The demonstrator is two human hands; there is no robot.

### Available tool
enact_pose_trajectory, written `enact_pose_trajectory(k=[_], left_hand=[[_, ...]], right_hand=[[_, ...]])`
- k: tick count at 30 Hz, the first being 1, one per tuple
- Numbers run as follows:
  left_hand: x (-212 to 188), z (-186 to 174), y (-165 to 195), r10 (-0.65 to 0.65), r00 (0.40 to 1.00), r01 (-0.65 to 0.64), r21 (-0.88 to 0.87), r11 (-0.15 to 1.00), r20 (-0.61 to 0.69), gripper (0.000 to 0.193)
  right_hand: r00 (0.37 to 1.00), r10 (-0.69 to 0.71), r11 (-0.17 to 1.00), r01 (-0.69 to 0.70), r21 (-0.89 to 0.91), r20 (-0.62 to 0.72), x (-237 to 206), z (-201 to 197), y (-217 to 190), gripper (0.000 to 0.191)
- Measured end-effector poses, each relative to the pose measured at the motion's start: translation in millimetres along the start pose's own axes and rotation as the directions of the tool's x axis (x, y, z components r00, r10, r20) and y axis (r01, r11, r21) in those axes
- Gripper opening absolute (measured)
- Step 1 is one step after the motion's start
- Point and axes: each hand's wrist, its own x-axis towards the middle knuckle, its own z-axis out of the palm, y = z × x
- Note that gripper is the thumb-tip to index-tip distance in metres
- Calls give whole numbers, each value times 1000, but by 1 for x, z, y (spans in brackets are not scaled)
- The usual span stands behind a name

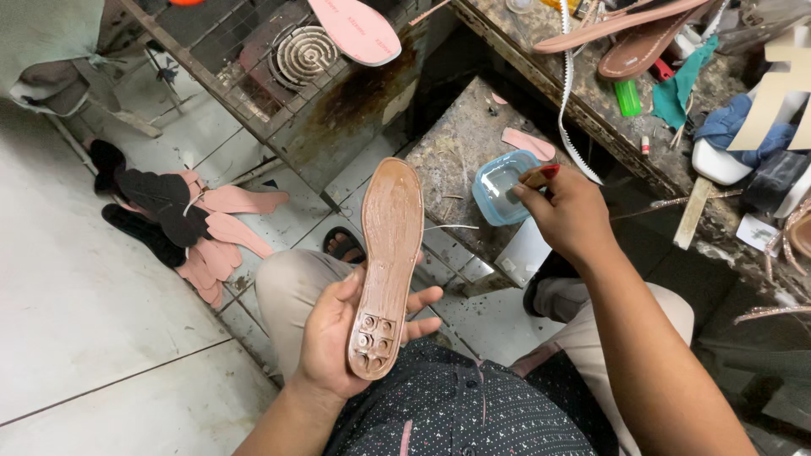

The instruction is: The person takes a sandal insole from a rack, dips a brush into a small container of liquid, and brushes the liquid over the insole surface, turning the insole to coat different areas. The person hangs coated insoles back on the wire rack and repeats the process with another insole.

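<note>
My left hand (342,338) is cupped under the heel end of a brown shoe sole (389,262), gripping it with the thumb on the left edge and the fingers curled up on the right. The sole stands lengthwise away from me, its glossy inner face up, the moulded heel cells nearest me and the rounded toe pointing far. It hangs above my left knee, clear of the floor.

My right hand (570,215) is closed around a small brush with a red-tipped handle (541,175), pinched between thumb and fingers. The working end is at the rim of a small clear blue plastic container (498,187), which sits on the low, stained stone block (456,143) just beyond my knees.

A pink insole piece (528,143) lies on that block beside the container. To the far left, on the tiled floor (76,295), there is a heap of pink and black cut soles (190,224). On the cluttered table (608,127) at the far right lie sandals, a green lighter (627,97) and a white zigzag strip (568,93) hanging over its edge.
</note>
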Motion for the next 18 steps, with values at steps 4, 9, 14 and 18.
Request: enact_pose_trajectory(k=[4,9,14,18], left_hand=[[0,0,0,22,993,-23,-7,1000,-115,55],[1,-6,1,40,992,-31,78,997,-118,57],[2,-8,-1,35,999,-37,122,992,20,67],[-2,-2,-5,23,1000,-25,178,984,17,71]], right_hand=[[999,-29,999,29,-20,-21,4,7,3,16],[916,-266,964,262,-54,-302,-14,-11,-5,14],[995,-38,995,29,-98,-95,-35,-19,-14,17],[963,241,842,-268,468,118,-56,-30,-25,21]])
